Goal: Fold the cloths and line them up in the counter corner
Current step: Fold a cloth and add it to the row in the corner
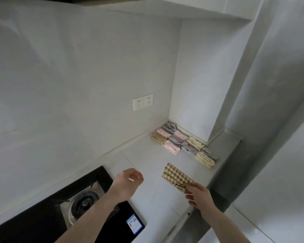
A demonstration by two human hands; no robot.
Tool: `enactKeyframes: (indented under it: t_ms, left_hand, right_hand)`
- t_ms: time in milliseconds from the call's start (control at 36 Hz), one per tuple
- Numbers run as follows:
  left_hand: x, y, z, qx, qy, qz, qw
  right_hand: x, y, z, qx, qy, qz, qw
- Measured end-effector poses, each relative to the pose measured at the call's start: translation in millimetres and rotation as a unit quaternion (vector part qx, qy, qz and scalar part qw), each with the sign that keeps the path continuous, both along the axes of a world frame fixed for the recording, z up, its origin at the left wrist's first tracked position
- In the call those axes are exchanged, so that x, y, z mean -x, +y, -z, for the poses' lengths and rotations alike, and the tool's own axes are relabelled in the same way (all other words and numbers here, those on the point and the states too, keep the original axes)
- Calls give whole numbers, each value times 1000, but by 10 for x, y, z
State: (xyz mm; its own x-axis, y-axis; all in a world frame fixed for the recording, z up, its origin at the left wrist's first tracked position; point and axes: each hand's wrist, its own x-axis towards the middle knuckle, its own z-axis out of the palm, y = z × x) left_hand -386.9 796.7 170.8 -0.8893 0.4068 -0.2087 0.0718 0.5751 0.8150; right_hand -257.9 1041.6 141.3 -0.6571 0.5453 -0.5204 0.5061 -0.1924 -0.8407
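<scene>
Your way across the counter [147,155] toward one o'clock lies open; folded cloths [181,141] fill the corner, and the stove [81,204] blocks eight o'clock.

Single view only, so no overlap with a second camera. Head-worn wide-angle, looking forward and down from above the pale grey stone counter [147,199], strong barrel distortion at the edges. Both forearms enter from the bottom edge; the grip, right hand [198,194] pinching the green-and-cream checked folded cloth [177,176], sits low and right of centre, close to the lens. Left hand [128,179] is left of that grip at similar depth. The row of folded pastel cloths [182,142] lies beyond the grip, in the far corner. Black glass gas hob [42,216] fills lower left.
</scene>
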Motion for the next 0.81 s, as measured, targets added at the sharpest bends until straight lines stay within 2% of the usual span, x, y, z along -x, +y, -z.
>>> enactKeyframes:
  t_ms: [167,361,556,667,806]
  left_hand:
    - [294,-38,221,46,-24,-23,998]
    - [663,279,310,62,-30,-61,996]
    - [922,697,325,80,-41,-91,992]
    - [1021,896,342,95,-50,-102,989]
    - [1085,1056,412,112,-62,-123,984]
  right_hand:
    - [442,459,461,67,-56,72,994]
    - [1023,1191,884,98,-111,95,984]
    - [1594,1852,1221,43,-171,62,982]
    - [1938,2195,1617,12,-218,6,976]
    - [2240,2521,1893,-8,-207,-17,978]
